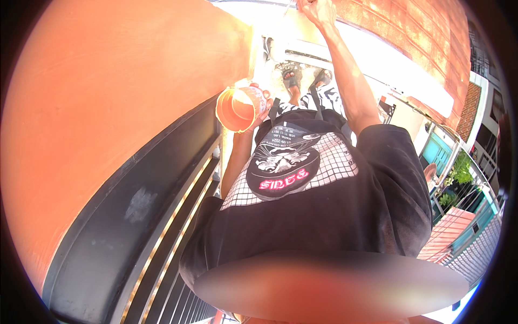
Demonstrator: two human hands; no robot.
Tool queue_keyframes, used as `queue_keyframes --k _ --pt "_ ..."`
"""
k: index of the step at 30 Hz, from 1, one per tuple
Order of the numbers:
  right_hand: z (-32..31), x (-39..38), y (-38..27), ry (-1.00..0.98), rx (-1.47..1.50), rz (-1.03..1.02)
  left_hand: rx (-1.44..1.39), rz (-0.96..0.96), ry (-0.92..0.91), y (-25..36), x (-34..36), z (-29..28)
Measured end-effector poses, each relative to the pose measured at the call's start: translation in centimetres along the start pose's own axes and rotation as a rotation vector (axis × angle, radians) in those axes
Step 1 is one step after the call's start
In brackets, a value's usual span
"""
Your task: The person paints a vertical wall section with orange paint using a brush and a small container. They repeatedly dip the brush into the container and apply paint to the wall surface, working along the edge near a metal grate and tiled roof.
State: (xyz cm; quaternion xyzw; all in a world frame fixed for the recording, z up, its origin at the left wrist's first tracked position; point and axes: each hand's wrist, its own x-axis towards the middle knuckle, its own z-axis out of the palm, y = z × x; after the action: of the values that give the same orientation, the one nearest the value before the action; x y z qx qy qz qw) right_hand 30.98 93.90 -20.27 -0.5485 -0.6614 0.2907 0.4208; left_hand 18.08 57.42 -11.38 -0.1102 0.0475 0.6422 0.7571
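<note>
My left hand (pixel 264 102) is wrapped round a small paint pot (pixel 236 110), tilted so that its orange-coated inside shows. Orange smears run along the pot's rim and outer side. At the top edge of the picture, my outstretched right hand (pixel 318 12) is closed, its fingers curled together. What it grips, if anything, is cut off by the edge and bright glare. Close to the pot, on the left, stands a smooth orange wall (pixel 135 70).
A black metal gate or railing with slats (pixel 162 237) runs along my left side. Strongly lit orange surface (pixel 410 27) fills the upper right. My sandaled feet (pixel 291 78) stand on a pale ledge or floor. Green plants (pixel 461 168) and railings appear far right.
</note>
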Motion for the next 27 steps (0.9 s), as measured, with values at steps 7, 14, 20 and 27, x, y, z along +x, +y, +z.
queue_keyframes --k 7,14,20,27 --pt "6.1 -4.0 0.9 -0.015 0.349 0.411 0.016 0.011 -0.025 -0.8 1.4 -0.3" --pt "-5.8 -1.6 5.9 -0.118 -0.010 0.285 0.025 0.022 0.000 -0.3 1.0 -0.4" --pt "-4.3 -4.2 1.3 -0.170 -0.440 0.050 0.027 -0.004 0.015 -0.3 -0.2 -0.5" --pt "0.6 -7.6 -0.6 -0.164 0.040 -0.128 0.033 0.005 -0.007 -3.8 0.6 -2.3"
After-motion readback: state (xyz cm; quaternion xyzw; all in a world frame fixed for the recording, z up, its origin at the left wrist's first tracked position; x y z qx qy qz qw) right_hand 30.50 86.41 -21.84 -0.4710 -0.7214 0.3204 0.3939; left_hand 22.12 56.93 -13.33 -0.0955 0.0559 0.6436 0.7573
